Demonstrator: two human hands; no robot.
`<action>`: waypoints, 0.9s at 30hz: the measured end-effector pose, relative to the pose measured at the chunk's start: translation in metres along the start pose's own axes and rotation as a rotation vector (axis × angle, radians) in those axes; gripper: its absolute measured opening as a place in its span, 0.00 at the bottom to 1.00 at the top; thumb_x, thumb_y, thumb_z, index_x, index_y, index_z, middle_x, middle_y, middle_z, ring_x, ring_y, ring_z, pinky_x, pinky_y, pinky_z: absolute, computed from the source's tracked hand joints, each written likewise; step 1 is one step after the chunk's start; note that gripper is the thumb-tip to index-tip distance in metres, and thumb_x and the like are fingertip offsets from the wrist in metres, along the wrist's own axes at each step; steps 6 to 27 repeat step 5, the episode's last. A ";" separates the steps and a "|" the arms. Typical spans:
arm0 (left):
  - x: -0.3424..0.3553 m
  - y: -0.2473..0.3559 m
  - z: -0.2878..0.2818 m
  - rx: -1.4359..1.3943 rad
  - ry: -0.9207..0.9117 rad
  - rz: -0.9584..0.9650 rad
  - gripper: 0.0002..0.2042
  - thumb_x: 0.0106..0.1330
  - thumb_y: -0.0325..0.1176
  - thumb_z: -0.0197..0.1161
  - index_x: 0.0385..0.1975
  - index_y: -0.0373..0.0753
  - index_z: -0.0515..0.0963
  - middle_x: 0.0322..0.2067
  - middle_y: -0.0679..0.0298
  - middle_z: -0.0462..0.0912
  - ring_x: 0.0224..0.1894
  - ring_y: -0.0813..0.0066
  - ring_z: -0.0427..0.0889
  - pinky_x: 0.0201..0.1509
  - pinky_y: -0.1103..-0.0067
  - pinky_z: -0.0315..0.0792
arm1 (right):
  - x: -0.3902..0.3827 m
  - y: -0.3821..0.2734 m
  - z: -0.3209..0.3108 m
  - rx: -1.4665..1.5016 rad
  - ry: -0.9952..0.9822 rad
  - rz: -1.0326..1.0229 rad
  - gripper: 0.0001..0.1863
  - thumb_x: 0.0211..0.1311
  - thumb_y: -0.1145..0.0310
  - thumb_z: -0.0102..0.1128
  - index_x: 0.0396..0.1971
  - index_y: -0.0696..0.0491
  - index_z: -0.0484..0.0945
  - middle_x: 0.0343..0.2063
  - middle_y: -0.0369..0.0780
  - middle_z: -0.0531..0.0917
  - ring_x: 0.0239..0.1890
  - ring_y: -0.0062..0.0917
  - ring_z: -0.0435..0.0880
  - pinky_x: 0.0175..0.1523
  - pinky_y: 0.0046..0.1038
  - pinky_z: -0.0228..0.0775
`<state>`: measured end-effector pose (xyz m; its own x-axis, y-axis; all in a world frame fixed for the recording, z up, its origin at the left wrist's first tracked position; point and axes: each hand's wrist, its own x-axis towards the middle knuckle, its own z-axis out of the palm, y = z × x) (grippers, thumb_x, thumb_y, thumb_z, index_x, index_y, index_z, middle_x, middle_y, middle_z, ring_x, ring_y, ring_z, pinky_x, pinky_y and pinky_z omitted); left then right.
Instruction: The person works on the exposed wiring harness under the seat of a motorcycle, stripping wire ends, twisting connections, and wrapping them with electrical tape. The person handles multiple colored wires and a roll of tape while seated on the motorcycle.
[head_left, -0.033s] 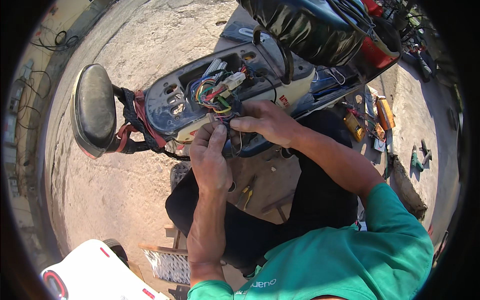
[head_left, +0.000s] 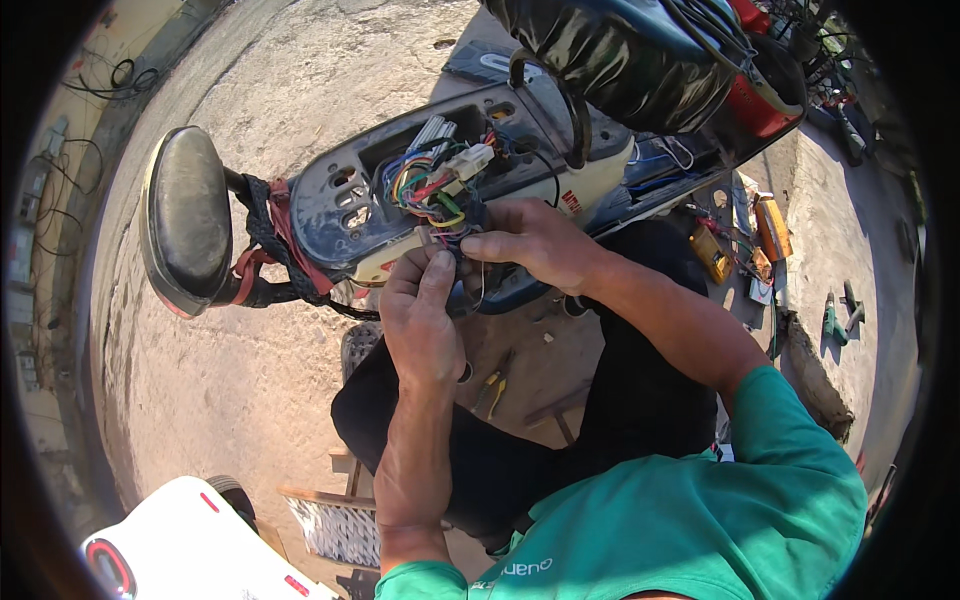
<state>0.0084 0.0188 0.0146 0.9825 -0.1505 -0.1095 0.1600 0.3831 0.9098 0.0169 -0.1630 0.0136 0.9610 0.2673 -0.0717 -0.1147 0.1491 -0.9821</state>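
Note:
My left hand (head_left: 422,315) is closed, thumb and fingertips pinching thin wires at the side of a scooter body (head_left: 325,215). Close beside it, my right hand (head_left: 540,245) pinches the same wires between thumb and fingers. Just beyond the hands, a bundle of coloured wires (head_left: 410,185) rises from an opening in the body. White plastic connectors (head_left: 468,162) and a finned silver metal box (head_left: 432,135) sit among them. The exact spot where the fingers grip is partly hidden by the thumbs.
A padded backrest (head_left: 185,215) is tied on at the left. A black-covered seat (head_left: 620,60) stands at the upper right. Yellow-handled pliers (head_left: 492,390) lie on the ground between my legs. At right are a yellow multimeter (head_left: 710,255) and a green-handled tool (head_left: 832,320). A white vehicle (head_left: 185,545) is lower left.

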 end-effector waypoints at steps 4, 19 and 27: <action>-0.005 0.001 -0.005 0.059 0.017 0.020 0.09 0.75 0.30 0.63 0.45 0.29 0.80 0.37 0.63 0.84 0.39 0.79 0.79 0.49 0.80 0.73 | 0.012 0.002 -0.004 0.138 -0.086 0.214 0.18 0.68 0.58 0.68 0.49 0.57 0.86 0.38 0.33 0.85 0.39 0.17 0.81 0.47 0.24 0.72; -0.007 0.003 -0.005 0.057 0.000 0.019 0.10 0.74 0.30 0.64 0.46 0.29 0.80 0.37 0.62 0.84 0.39 0.79 0.79 0.50 0.79 0.73 | 0.013 -0.001 -0.006 0.250 -0.119 0.306 0.20 0.68 0.61 0.68 0.53 0.60 0.82 0.44 0.36 0.86 0.46 0.18 0.83 0.58 0.28 0.72; -0.007 0.003 -0.005 0.057 0.000 0.019 0.10 0.74 0.30 0.64 0.46 0.29 0.80 0.37 0.62 0.84 0.39 0.79 0.79 0.50 0.79 0.73 | 0.013 -0.001 -0.006 0.250 -0.119 0.306 0.20 0.68 0.61 0.68 0.53 0.60 0.82 0.44 0.36 0.86 0.46 0.18 0.83 0.58 0.28 0.72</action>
